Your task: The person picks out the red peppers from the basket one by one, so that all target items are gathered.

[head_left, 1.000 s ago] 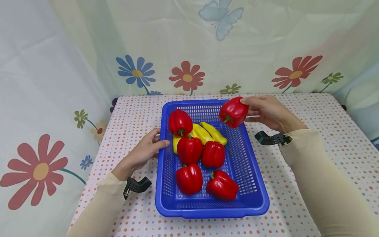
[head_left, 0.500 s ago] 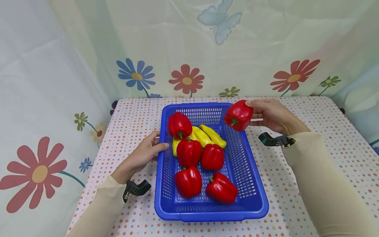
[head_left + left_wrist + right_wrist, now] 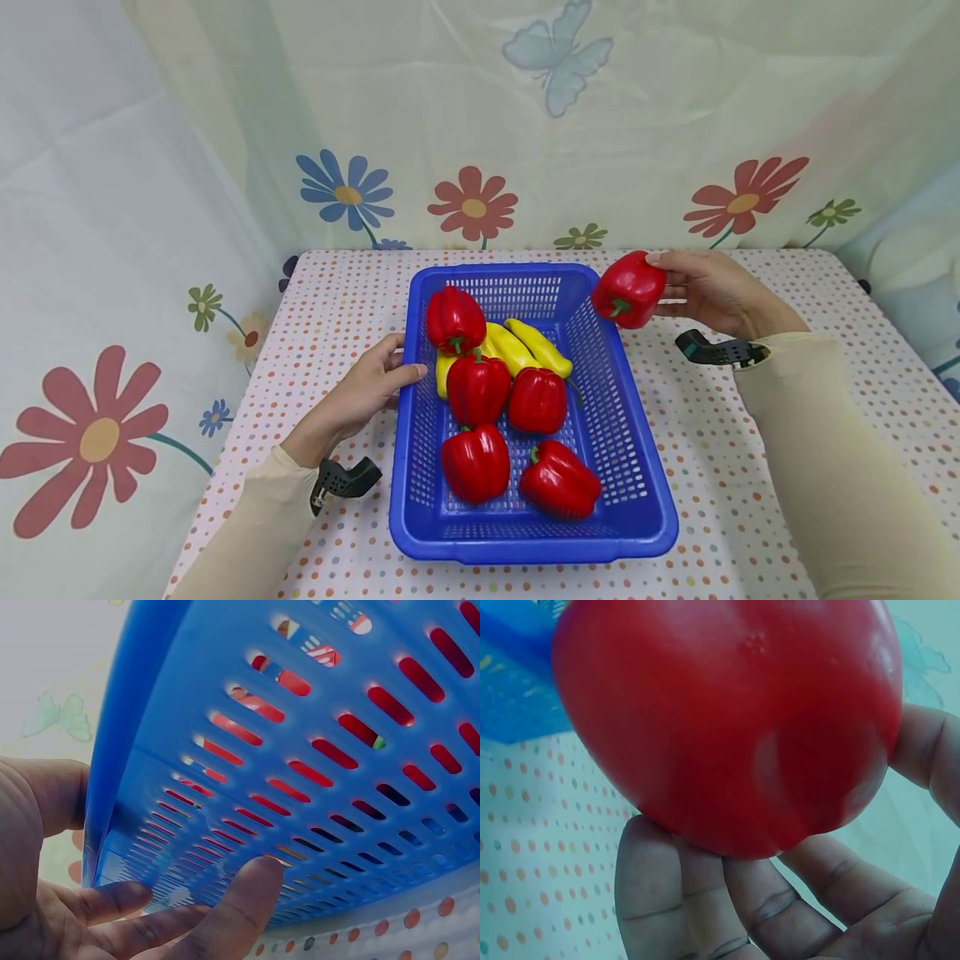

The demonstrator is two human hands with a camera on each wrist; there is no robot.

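Sitting on the surface (image 3: 337, 287), the blue basket (image 3: 533, 550) is gripped at its left rim by the left hand (image 3: 360, 392), probably for steadiness, while part-spread fingers (image 3: 652, 877) of the right hand (image 3: 708, 287) pinch a red pepper (image 3: 628, 289) above the basket's far-right corner, apparently to clear it.

beige long sleeves (image 3: 847, 467), black wrist mounts (image 3: 348, 479)
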